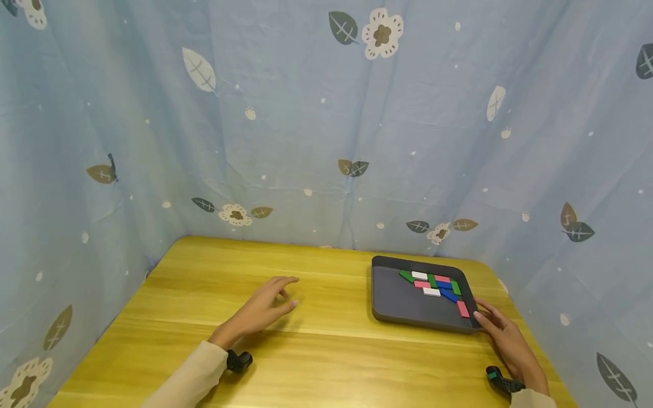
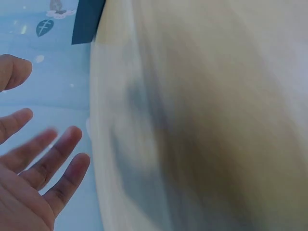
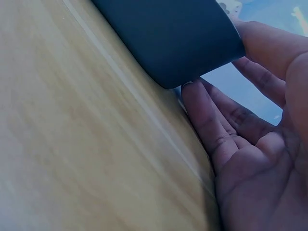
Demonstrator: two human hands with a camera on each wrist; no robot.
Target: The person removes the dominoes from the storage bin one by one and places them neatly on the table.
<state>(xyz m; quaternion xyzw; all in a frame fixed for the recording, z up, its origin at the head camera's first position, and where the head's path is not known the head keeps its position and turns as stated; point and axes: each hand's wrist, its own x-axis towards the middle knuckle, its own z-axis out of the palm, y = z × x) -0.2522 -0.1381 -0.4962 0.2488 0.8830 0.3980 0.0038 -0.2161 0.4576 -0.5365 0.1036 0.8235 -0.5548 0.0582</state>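
A dark grey rectangular tray [image 1: 408,303] with low walls is on the right part of the table. Small flat blocks, several in green, white [image 1: 431,292], pink [image 1: 462,309] and blue [image 1: 449,295], lie mostly in its right half. My right hand [image 1: 510,340] grips the tray by its near right corner, the thumb over the rim. In the right wrist view, the fingers [image 3: 199,103] reach low against the outside of the tray wall [image 3: 178,43]. Well left of the tray, my left hand [image 1: 262,306] hovers over the table, fingers spread and holding nothing.
A yellow wood-grain table [image 1: 326,362] spans the space below both hands. Around its back and sides hangs a light blue curtain [image 1: 285,124] printed with flowers and leaves. Each wrist wears a small black camera [image 1: 238,361].
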